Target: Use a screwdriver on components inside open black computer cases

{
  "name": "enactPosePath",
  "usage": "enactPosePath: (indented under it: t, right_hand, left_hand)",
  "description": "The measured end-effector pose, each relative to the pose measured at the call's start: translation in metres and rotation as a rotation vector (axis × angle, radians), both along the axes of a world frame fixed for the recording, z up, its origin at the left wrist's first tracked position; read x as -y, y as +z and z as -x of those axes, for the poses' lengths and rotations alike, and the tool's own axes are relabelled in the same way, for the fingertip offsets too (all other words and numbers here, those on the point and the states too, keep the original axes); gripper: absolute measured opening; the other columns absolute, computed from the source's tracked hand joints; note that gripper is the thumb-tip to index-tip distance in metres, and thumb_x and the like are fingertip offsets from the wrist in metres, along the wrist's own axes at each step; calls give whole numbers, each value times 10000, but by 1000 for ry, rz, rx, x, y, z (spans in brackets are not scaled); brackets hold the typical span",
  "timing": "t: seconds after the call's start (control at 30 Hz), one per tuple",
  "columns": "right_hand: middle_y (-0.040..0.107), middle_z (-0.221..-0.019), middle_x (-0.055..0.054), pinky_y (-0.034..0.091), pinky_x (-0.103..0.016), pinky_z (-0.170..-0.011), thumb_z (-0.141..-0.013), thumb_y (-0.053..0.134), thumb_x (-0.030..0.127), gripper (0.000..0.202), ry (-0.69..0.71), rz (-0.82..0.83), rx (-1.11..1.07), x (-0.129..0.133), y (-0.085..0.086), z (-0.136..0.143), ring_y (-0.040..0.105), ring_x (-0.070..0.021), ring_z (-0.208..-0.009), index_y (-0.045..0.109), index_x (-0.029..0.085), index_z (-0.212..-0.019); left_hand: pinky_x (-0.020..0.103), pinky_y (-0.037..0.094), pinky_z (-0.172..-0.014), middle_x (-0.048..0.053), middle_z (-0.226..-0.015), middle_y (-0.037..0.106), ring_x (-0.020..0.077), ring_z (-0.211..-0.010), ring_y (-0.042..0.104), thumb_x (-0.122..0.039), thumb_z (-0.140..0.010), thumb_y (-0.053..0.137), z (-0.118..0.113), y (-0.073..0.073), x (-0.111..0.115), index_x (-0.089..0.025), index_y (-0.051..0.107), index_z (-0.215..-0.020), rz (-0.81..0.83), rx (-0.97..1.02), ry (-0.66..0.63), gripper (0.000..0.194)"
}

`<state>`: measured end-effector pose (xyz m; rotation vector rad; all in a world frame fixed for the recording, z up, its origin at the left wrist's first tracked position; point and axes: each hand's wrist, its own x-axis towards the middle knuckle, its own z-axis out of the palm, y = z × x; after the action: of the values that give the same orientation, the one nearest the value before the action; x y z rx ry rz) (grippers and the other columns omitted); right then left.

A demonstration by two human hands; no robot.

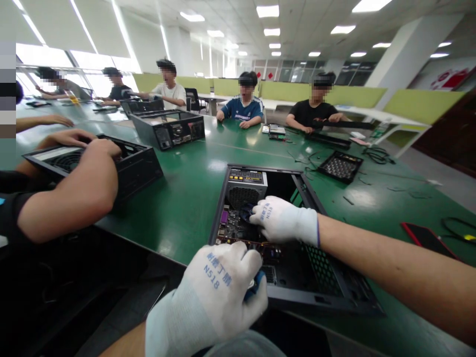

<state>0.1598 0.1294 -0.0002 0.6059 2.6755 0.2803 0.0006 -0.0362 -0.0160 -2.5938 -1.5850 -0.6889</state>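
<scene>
An open black computer case (297, 297) lies on its side in front of me. Inside are a power supply (247, 191) and a motherboard (232, 223) with a purple connector. My left hand (226, 287), in a white glove marked N518, is curled closed over the case's near edge. A bit of blue shows between thumb and fingers; what they hold, if anything, is hidden. My right hand (277, 218), gloved likewise, reaches into the case. Its bent fingers are together by a dark round part (246, 212) below the power supply, and their tips are hidden.
At left a co-worker's arm (74, 198) reaches over another case (137, 171). A third case (167, 129) stands farther back. Right of mine lie a black tray-like part (340, 167), cables (379, 154) and a red-edged black object (427, 240). Several people sit around the green table (178, 213).
</scene>
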Motion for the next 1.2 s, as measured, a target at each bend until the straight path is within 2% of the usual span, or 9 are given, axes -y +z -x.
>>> enactPosePath:
  t: [0.2,0.43,0.63,0.87,1.03,1.2]
  right_hand:
    - [795,-1002,-120,491,-354,-870,-865,578,236,267,-88,9,-80,-3,13,-21,731,-268,-986,805,181,-994]
    - [791,-1000,-141,492,-381,-829,-862,568,247,296,-224,-119,-50,-25,6,-49,738,-301,-959,805,171,-1022]
    - [786,-1048,-169,475,-408,-826,-886,569,262,283,-304,-209,-15,-47,0,-40,723,-329,-1014,789,174,-1041]
    - [799,-1026,-175,484,-387,-797,-943,568,282,271,-366,-170,-12,-69,-6,-27,739,-312,-970,802,182,-1036]
    - [780,-1085,-182,478,-409,-883,-1038,440,385,404,-341,-221,-150,-64,0,-43,707,-316,-1030,770,157,-1093]
    - [772,-1046,-140,479,-389,-925,-1039,480,455,404,-321,-230,-587,-47,4,-76,678,-287,-1017,761,164,-1049]
  left_hand:
    - [348,405,-564,4,-772,606,194,-646,586,-288,-928,572,0,3,1,-256,523,-844,-3,38,-28,103]
    - [339,372,-545,6,-754,601,199,-604,567,-293,-916,569,-1,1,-1,-262,505,-839,-20,21,-9,106]
    - [347,389,-556,4,-764,603,203,-627,594,-302,-927,573,-1,1,-1,-263,504,-833,-17,8,-10,124]
    - [343,383,-546,-2,-744,594,191,-602,581,-306,-923,573,-1,0,-1,-260,502,-834,-12,8,-4,123]
    - [352,373,-553,-2,-763,595,196,-614,578,-311,-926,573,-2,-1,0,-263,493,-833,20,15,-1,131]
    - [358,367,-581,1,-788,601,212,-659,596,-314,-935,553,-4,6,0,-262,497,-824,126,-3,37,135]
